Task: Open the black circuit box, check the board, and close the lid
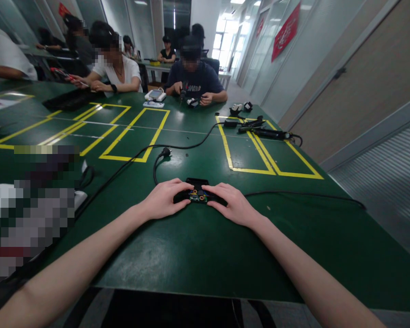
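A small black device (197,195) with a green circuit board and coloured parts showing lies on the green table (191,246) in front of me. My left hand (164,199) grips its left end, fingers curled over the top. My right hand (230,203) holds the right end the same way. A black cable (304,194) runs from the device to the right across the table.
A black power cord with a plug (164,152) loops just beyond the device. Yellow tape rectangles (136,132) mark the table. Black tools (264,132) lie at the far right. People sit working at the far side. A blurred patch covers the left.
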